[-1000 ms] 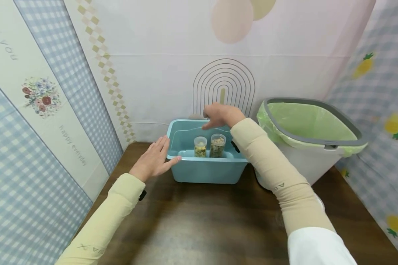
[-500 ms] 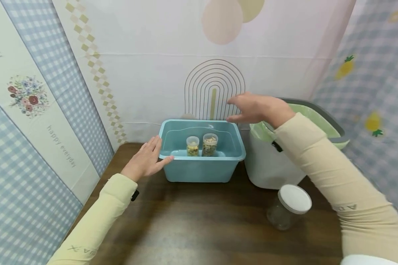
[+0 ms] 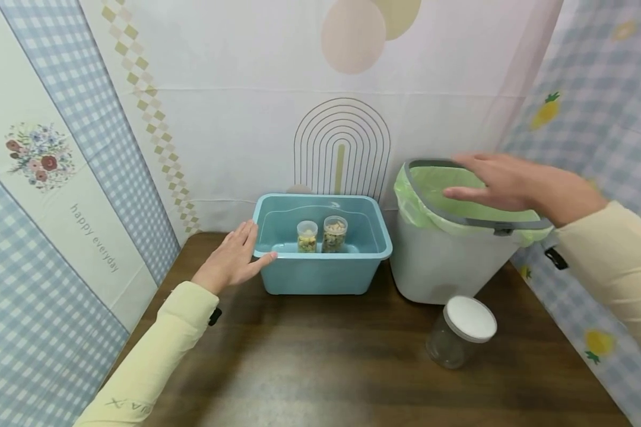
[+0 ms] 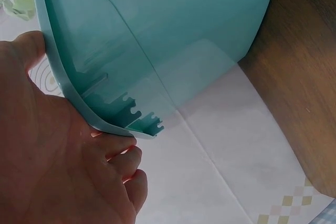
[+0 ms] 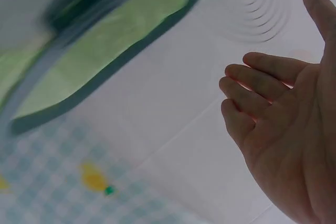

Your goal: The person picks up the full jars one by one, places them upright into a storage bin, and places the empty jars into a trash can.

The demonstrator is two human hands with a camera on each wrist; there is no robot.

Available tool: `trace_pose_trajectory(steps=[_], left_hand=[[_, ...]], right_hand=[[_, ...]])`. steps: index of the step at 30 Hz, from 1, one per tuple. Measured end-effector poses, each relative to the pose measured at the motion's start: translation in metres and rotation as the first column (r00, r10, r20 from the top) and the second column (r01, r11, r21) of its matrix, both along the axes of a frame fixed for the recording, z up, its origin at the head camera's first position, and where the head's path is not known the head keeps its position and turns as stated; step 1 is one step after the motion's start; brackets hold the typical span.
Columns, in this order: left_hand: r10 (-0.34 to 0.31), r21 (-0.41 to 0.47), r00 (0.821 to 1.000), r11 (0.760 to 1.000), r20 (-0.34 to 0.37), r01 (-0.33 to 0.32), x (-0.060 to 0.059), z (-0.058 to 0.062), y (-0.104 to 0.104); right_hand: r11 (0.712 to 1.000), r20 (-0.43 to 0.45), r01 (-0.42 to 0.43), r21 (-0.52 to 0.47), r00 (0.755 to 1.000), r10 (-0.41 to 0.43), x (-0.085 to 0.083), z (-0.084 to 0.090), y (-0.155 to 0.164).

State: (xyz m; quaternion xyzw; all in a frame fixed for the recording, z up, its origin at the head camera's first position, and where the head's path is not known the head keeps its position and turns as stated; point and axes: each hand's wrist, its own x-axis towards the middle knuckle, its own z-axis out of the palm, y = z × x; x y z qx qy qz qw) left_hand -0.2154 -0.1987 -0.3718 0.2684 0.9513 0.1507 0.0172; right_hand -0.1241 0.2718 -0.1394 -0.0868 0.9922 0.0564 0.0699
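My left hand [image 3: 232, 258] rests with straight fingers on the left end of a light-blue plastic tub [image 3: 320, 276]; the left wrist view shows the palm and thumb against the tub's rim [image 4: 58, 80]. Inside the tub stand two small clear containers side by side, one with yellowish pieces [image 3: 307, 240] and one with pale and greenish pieces [image 3: 333, 237]. Above the white bin [image 3: 443, 267] hovers my right hand [image 3: 513, 181], holding nothing. Its fingers are extended and the thumb stands apart, as the right wrist view of the hand [image 5: 283, 124] confirms.
A green liner [image 3: 416, 207] hangs over the bin's edge beneath a grey rim ring [image 3: 459, 219]. In front of the bin, a clear jar with a white lid [image 3: 470, 319] stands on the dark wooden table [image 3: 299, 356]. Patterned cloth covers the walls behind and on both sides.
My right hand has moved right, from over the tub to over the bin. The lidded jar, mostly hidden by that arm before, now shows. My left hand stays at the tub.
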Motion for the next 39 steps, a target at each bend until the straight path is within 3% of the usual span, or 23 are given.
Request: trace_pose_trajectory(steps=[6,10,18,30,35,39], left_hand=[[-0.011,0.0,1.0,1.0,-0.011,0.011,0.003,0.0,0.005],[-0.015,-0.004,1.0,1.0,-0.007,0.015,0.004,0.003,0.008],[-0.029,-0.006,1.0,1.0,0.003,0.029,0.005,0.006,0.014],[-0.051,0.026,0.999,0.998,0.017,0.05,0.007,0.005,0.013],[-0.069,0.02,0.998,0.997,-0.009,0.069,0.009,0.008,0.011],[-0.08,0.001,0.996,0.997,-0.037,0.08,0.011,0.019,0.014]], right_hand=[[0.996,-0.024,0.093,-0.011,0.995,-0.093,0.031,-0.01,0.055],[0.986,-0.027,0.149,-0.079,0.988,-0.152,0.049,-0.017,0.086],[0.971,-0.056,0.189,-0.144,0.978,-0.199,0.072,-0.045,0.13],[0.956,-0.104,0.195,-0.221,0.969,-0.222,0.091,-0.084,0.143],[0.949,-0.131,0.191,-0.253,0.965,-0.229,0.096,-0.088,0.141],[0.95,-0.144,0.187,-0.249,0.963,-0.227,0.1,-0.086,0.143]])
